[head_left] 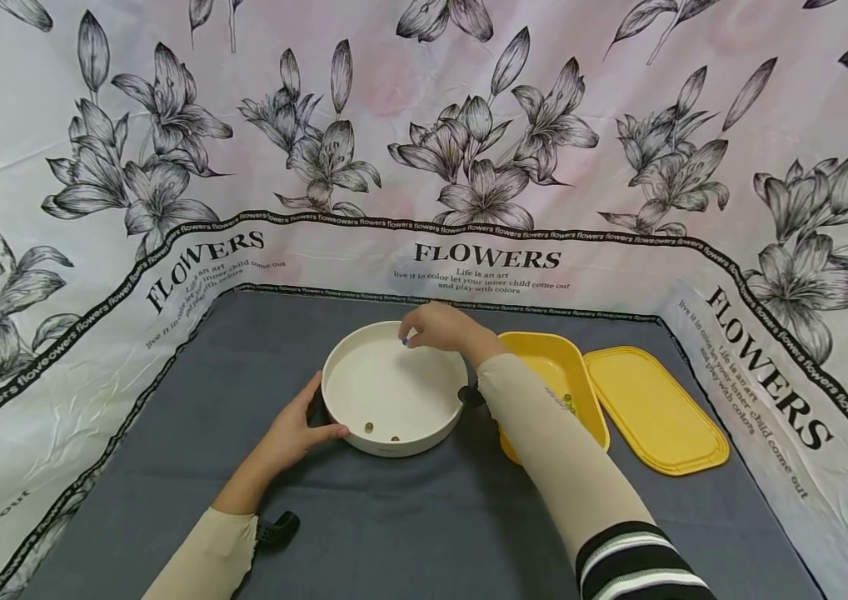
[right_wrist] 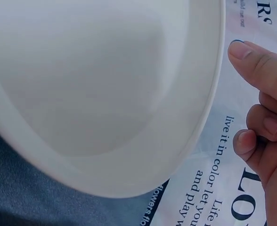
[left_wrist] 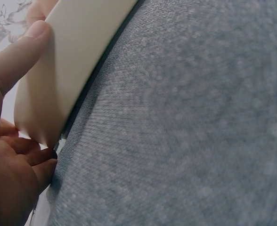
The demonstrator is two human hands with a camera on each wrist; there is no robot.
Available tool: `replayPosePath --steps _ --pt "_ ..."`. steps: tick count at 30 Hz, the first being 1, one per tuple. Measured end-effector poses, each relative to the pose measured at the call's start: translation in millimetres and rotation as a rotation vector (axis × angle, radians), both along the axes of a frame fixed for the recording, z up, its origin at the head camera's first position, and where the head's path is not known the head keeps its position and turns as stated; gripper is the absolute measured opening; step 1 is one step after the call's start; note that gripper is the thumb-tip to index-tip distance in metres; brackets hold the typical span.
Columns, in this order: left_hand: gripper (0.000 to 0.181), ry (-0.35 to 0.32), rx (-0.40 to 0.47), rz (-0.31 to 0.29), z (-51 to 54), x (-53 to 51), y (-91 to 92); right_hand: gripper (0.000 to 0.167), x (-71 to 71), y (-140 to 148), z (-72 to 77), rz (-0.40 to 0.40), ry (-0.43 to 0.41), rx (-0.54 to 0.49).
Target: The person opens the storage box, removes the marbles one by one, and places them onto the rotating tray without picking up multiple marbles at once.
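Note:
A round white dish stands on the grey cloth with two small marbles near its front wall. My left hand grips the dish at its left side; in the left wrist view the thumb lies on the outer wall and the other fingers are at the lower edge. Over the dish's far right part, my right hand pinches a small blue marble between thumb and finger. Only a blue sliver of it shows at the thumb tip in the right wrist view.
Right of the dish stands a yellow container with greenish marbles inside, partly hidden by the right sleeve. Its flat yellow lid lies to the right. A flower-printed cloth rises behind the grey surface.

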State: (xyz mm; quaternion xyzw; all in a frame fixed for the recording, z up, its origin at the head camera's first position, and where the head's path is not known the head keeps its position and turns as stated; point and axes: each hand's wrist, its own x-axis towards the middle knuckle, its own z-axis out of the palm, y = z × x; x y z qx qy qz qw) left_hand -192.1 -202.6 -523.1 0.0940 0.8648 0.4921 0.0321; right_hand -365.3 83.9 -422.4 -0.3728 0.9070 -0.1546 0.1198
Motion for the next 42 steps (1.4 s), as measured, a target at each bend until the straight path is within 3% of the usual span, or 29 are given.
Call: replayPosePath --steps 7,14,20,28,42 --pt "0.121 0.004 -0.004 0.011 1.8 -0.3 0.8 0.028 -0.1 0 -2.6 -0.022 -0.029 -0.005" --pt "0.121 -0.008 -0.005 0.014 2.1 0.5 1.8 0.029 1.8 15 -1.0 -0.037 0.008 0.009" --pt "0.121 -0.013 -0.010 0.017 1.8 1.2 2.0 0.030 8.6 41 14.2 -0.055 0.036 0.011" --pt "0.121 -0.001 -0.007 0.010 1.1 0.1 0.9 0.023 13.8 88 23.4 -0.055 0.163 -0.010" --pt "0.121 -0.012 -0.015 0.009 0.6 -0.8 1.0 0.020 19.8 144 2.9 -0.150 0.129 0.080"
